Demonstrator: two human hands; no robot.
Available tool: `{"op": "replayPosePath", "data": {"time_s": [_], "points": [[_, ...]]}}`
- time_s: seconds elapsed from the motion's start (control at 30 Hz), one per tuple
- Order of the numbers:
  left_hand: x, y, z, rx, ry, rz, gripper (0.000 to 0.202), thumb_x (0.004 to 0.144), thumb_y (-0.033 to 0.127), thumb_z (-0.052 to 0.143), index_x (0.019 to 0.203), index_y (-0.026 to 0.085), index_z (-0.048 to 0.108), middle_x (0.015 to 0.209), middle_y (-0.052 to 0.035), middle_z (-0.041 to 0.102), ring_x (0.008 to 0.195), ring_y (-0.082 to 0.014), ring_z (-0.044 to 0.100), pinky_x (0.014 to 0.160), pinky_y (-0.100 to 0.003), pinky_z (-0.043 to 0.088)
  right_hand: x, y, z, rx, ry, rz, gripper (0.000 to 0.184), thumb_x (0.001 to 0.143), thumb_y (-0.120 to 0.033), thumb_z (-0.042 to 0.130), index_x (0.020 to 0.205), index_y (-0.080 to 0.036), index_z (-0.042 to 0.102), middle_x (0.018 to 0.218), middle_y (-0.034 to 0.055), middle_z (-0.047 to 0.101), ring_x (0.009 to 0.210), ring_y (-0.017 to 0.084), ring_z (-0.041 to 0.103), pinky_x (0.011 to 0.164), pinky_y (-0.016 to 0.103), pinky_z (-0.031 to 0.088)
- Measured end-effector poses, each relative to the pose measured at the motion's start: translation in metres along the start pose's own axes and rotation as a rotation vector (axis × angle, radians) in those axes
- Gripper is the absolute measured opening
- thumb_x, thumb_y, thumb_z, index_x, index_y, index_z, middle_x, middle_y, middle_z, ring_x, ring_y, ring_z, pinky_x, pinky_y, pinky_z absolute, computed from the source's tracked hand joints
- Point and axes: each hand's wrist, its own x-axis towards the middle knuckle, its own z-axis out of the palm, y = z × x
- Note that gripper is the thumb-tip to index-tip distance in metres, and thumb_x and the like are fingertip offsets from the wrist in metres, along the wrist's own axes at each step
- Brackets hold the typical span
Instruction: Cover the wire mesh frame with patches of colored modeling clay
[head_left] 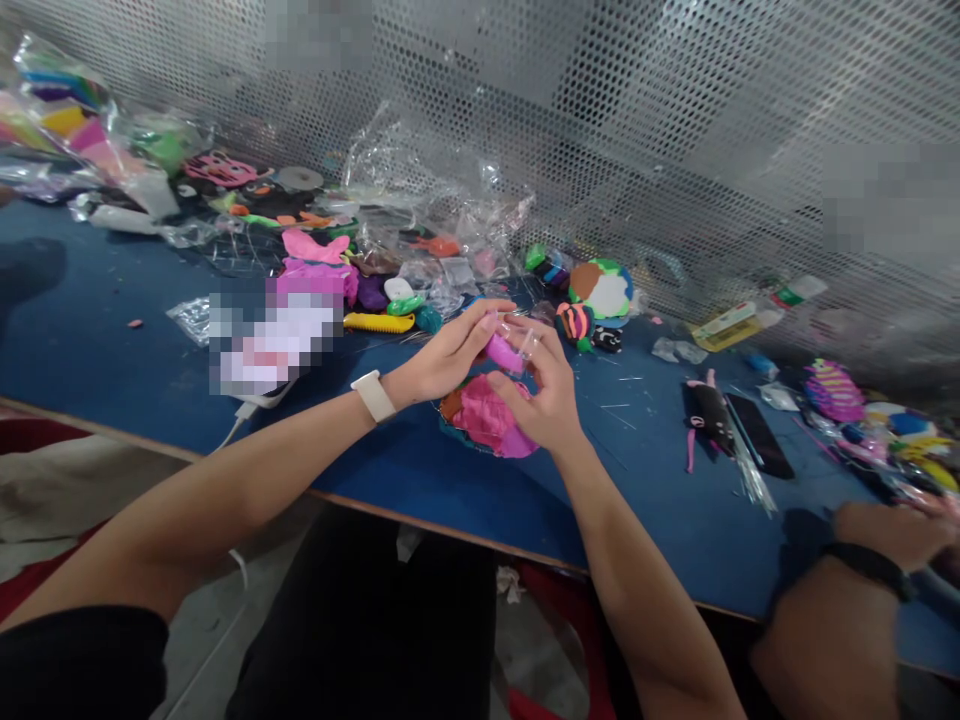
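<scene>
Above the front part of the blue table, my left hand (459, 350) and my right hand (546, 388) come together around a small purple piece of modelling clay (504, 352). Fingers of both hands are bent and closed on it. A bit of clear plastic (531, 345) shows by my right fingers. Just below lies a flat clay piece (487, 412) in pink and magenta, with a brown patch and a teal edge; my right hand partly covers it. My left thumb and the clay overlap, so the exact grip is partly hidden.
A yellow cutter knife (379, 322) and a blurred-out phone (270, 345) with a white cable lie left. Clear plastic bags (420, 190) and clay pieces line the back. Thin wires and a black clay figure (710, 415) lie right, near another person's hand (892, 540).
</scene>
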Motion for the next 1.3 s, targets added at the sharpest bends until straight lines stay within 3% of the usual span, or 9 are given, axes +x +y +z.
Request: {"op": "replayPosePath", "data": {"time_s": [0.17, 0.37, 0.6, 0.87, 0.93, 1.0, 1.13, 1.2, 1.3], "points": [[-0.002, 0.001, 0.0, 0.103, 0.025, 0.053, 0.066, 0.122, 0.068, 0.031, 0.157, 0.017, 0.055, 0.123, -0.0133, 0.076, 0.096, -0.0205, 0.07, 0.09, -0.037, 0.061, 0.0, -0.003, 0.001, 0.077, -0.043, 0.06, 0.057, 0.106, -0.056, 0.079, 0.16, -0.041, 0.068, 0.161, 0.0098, 0.065, 0.158, 0.037, 0.06, 0.134, 0.067, 0.053], [0.001, 0.01, 0.004, 0.154, 0.055, 0.191, 0.057, 0.124, 0.062, 0.03, 0.132, 0.016, 0.063, 0.127, -0.0149, 0.077, 0.115, -0.0229, 0.074, 0.107, -0.039, 0.058, -0.003, -0.005, 0.005, 0.205, -0.027, 0.164, 0.052, 0.103, -0.058, 0.082, 0.152, -0.041, 0.074, 0.17, 0.0081, 0.061, 0.16, 0.038, 0.06, 0.123, 0.063, 0.064], [0.001, 0.012, 0.002, 0.287, 0.065, 0.218, 0.049, 0.126, 0.054, 0.029, 0.117, 0.02, 0.062, 0.11, -0.0106, 0.078, 0.097, -0.0208, 0.074, 0.095, -0.037, 0.057, 0.001, -0.013, 0.006, 0.15, -0.049, 0.204, 0.034, 0.103, -0.061, 0.081, 0.123, -0.033, 0.084, 0.151, 0.0087, 0.075, 0.145, 0.034, 0.069, 0.13, 0.062, 0.055], [0.01, 0.005, -0.009, 0.434, 0.058, 0.211, 0.047, 0.125, 0.052, 0.03, 0.112, 0.022, 0.063, 0.1, -0.0077, 0.076, 0.086, -0.0194, 0.07, 0.087, -0.037, 0.057, 0.008, -0.012, -0.004, 0.232, -0.092, 0.236, 0.037, 0.1, -0.066, 0.083, 0.105, -0.029, 0.086, 0.144, 0.0098, 0.077, 0.142, 0.033, 0.071, 0.126, 0.058, 0.054], [0.014, 0.002, -0.022, 0.472, 0.172, 0.188, 0.05, 0.124, 0.059, 0.031, 0.111, 0.024, 0.065, 0.097, -0.0068, 0.074, 0.084, -0.0204, 0.069, 0.087, -0.039, 0.057, 0.011, -0.015, -0.014, 0.284, -0.139, 0.258, 0.037, 0.099, -0.065, 0.084, 0.095, -0.028, 0.086, 0.128, 0.0091, 0.082, 0.125, 0.031, 0.078, 0.115, 0.054, 0.061], [0.02, -0.004, -0.041, 0.488, 0.438, 0.176, 0.055, 0.122, 0.067, 0.031, 0.108, 0.026, 0.064, 0.095, -0.0066, 0.073, 0.083, -0.0223, 0.067, 0.087, -0.042, 0.056, 0.013, -0.017, -0.025, 0.404, -0.138, 0.328, 0.042, 0.099, -0.067, 0.082, 0.087, -0.026, 0.083, 0.104, 0.008, 0.083, 0.096, 0.027, 0.081, 0.088, 0.046, 0.068], [0.029, -0.023, -0.073, 0.526, 0.672, 0.135, 0.058, 0.12, 0.072, 0.032, 0.102, 0.026, 0.062, 0.097, -0.0077, 0.07, 0.094, -0.025, 0.067, 0.095, -0.045, 0.055, 0.015, -0.01, -0.04, 0.515, 0.186, 0.492, 0.062, 0.095, -0.08, 0.075, 0.067, -0.025, 0.067, 0.068, 0.0043, 0.068, 0.052, 0.018, 0.062, 0.044, 0.031, 0.047], [0.029, -0.032, -0.074, 0.54, 0.567, 0.096, 0.055, 0.121, 0.067, 0.035, 0.101, 0.025, 0.064, 0.096, -0.0068, 0.071, 0.095, -0.0238, 0.067, 0.095, -0.043, 0.056, 0.016, -0.001, -0.039, 0.462, 0.314, 0.553, 0.067, 0.094, -0.079, 0.075, 0.057, -0.025, 0.059, 0.058, 0.0021, 0.06, 0.044, 0.014, 0.053, 0.037, 0.028, 0.035], [0.026, -0.043, -0.059, 0.563, 0.344, 0.043, 0.042, 0.123, 0.05, 0.038, 0.11, 0.023, 0.068, 0.099, -0.0078, 0.075, 0.094, -0.0223, 0.07, 0.098, -0.041, 0.058, 0.014, 0.009, -0.033, 0.456, 0.385, 0.613, 0.056, 0.091, -0.059, 0.084, 0.056, -0.025, 0.057, 0.052, -0.0023, 0.053, 0.037, 0.01, 0.043, 0.035, 0.026, 0.026]]}}
